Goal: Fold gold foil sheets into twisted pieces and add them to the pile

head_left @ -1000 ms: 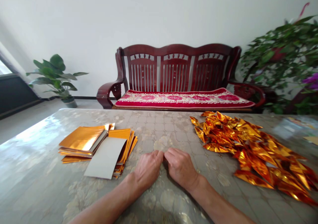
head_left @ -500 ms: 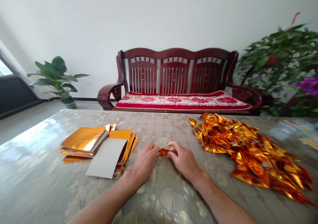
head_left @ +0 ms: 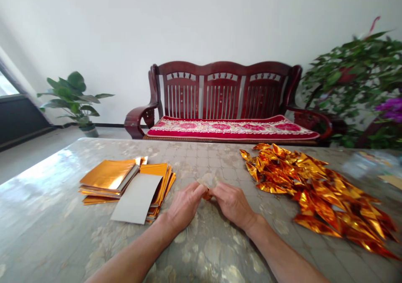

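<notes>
Between my two hands, over the middle of the table, is a small piece of folded gold foil paper [head_left: 207, 194], mostly hidden by the fingers. My left hand [head_left: 187, 203] pinches its left end with thumb and fingers. The fingers of my right hand [head_left: 231, 200] are closed on its right end. To the left lie stacks of flat gold foil sheets [head_left: 106, 175], one with a grey backing sheet [head_left: 138, 198] on top. On the right spreads a heap of folded gold foil pieces [head_left: 298, 174], pointed at their ends.
The table [head_left: 207, 258] has a glossy, patterned cover. A clear plastic bag [head_left: 370, 162] lies at its right end. Beyond the far edge stands a dark red wooden bench [head_left: 220, 90] with a floral cushion. Potted plants [head_left: 73, 99] flank it.
Both hands have closed in tighter around the folded foil paper, so less of it shows. My right fingers have curled over its end. The stacks and heap stay as they were.
</notes>
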Demonstrator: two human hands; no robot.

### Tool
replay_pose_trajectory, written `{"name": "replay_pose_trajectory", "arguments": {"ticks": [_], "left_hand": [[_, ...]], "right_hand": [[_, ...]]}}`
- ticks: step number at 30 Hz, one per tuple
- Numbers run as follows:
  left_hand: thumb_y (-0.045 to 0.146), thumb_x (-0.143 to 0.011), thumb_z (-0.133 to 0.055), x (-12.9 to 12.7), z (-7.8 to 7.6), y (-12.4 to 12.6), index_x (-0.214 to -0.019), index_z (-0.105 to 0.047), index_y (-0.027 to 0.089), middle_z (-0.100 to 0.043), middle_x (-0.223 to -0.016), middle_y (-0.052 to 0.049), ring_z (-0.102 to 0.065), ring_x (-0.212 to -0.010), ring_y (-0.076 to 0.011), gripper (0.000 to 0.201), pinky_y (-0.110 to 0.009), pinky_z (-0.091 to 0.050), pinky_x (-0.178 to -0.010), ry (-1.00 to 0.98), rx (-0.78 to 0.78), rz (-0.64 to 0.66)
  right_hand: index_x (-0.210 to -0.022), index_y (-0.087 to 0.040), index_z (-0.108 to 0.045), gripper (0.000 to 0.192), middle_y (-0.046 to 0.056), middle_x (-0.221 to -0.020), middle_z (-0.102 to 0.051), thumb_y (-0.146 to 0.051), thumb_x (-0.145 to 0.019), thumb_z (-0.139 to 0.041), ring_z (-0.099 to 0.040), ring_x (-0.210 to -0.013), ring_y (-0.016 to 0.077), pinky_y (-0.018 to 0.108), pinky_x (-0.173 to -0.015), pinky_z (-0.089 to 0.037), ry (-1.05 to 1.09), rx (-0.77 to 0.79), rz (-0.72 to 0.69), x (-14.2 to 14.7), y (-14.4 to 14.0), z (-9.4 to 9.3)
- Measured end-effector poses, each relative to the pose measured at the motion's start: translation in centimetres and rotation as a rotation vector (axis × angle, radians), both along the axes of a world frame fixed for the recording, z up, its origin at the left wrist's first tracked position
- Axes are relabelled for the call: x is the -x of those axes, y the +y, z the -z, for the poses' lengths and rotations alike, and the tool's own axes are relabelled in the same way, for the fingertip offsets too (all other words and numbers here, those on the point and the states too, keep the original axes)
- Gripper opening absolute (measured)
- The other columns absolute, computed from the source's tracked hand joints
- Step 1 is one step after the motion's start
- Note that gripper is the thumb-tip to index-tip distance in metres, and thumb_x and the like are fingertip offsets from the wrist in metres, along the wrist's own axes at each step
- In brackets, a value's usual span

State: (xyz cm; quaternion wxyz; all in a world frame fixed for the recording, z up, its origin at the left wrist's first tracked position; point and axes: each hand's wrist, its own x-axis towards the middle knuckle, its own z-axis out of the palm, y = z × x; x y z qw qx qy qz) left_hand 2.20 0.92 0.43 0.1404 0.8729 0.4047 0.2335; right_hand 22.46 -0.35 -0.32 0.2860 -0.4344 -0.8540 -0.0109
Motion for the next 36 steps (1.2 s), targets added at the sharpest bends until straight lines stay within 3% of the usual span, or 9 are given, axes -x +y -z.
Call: {"name": "replay_pose_trajectory", "arguments": {"ticks": [8, 16, 20, 25, 31, 36], "left_hand": [[0.021, -0.095, -0.046, -0.1, 0.6, 0.8, -0.092, -0.069, 0.019, -0.067, -0.091, -0.004, -0.062, -0.087, -0.0162, 0.024, -0.025, -0.046, -0.081, -0.193, 0.071, -0.02], [0.008, -0.077, -0.041, 0.5, -1.4, 1.3, -0.101, -0.074, 0.019, -0.075, -0.101, -0.003, -0.065, -0.095, -0.0181, 0.042, -0.028, -0.047, -0.091, -0.215, 0.298, 0.062], [0.01, -0.077, -0.045, 0.5, -0.7, 1.8, -0.103, -0.074, 0.019, -0.076, -0.092, -0.001, -0.067, -0.084, -0.0167, 0.04, -0.026, -0.05, -0.08, -0.284, 0.402, 0.077], [0.015, -0.081, -0.052, 0.6, -0.3, 2.0, -0.106, -0.074, 0.02, -0.076, -0.104, -0.002, -0.067, -0.095, -0.0173, 0.034, -0.026, -0.049, -0.089, -0.35, 0.468, 0.163], [0.022, -0.087, -0.051, 0.6, 0.4, 1.8, -0.098, -0.076, 0.021, -0.075, -0.084, -0.001, -0.065, -0.075, -0.0155, 0.027, -0.023, -0.048, -0.07, -0.344, 0.432, 0.01], [0.023, -0.09, -0.05, 0.4, 1.2, 1.6, -0.091, -0.074, 0.021, -0.074, -0.079, 0.0, -0.066, -0.072, -0.0149, 0.024, -0.023, -0.047, -0.069, -0.351, 0.352, -0.091]], "right_hand": [[-0.098, -0.023, -0.071, 0.028, 0.002, -0.078, -0.061, -0.013, -0.096, -0.045, -0.058, -0.072, 0.0137, 0.022, -0.066, -0.039, 0.055, 0.0, -0.002, -0.3, 0.3, 0.8], [-0.098, -0.024, -0.071, 0.028, 0.002, -0.08, -0.064, -0.011, -0.094, -0.046, -0.06, -0.074, 0.0142, 0.022, -0.067, -0.041, 0.106, -0.006, 0.017, -0.6, 0.7, 1.4], [-0.098, -0.024, -0.071, 0.028, 0.001, -0.082, -0.065, -0.01, -0.092, -0.048, -0.062, -0.076, 0.0141, 0.022, -0.069, -0.042, 0.111, 0.019, 0.041, -0.7, 0.7, 1.4], [-0.098, -0.025, -0.072, 0.028, 0.002, -0.083, -0.067, -0.01, -0.09, -0.05, -0.063, -0.077, 0.0141, 0.022, -0.069, -0.043, 0.126, 0.051, 0.053, -0.7, 0.7, 1.2], [-0.105, -0.025, -0.07, 0.025, 0.002, -0.094, -0.073, -0.015, -0.092, -0.051, -0.067, -0.086, 0.0152, 0.024, -0.078, -0.048, 0.219, 0.142, 0.038, -0.3, 0.6, 1.0], [-0.125, -0.026, -0.063, 0.041, 0.0, -0.094, -0.077, -0.017, -0.085, -0.059, -0.071, -0.084, 0.0177, 0.028, -0.08, -0.05, 0.304, 0.326, 0.187, -0.2, 0.7, 0.7]]}}
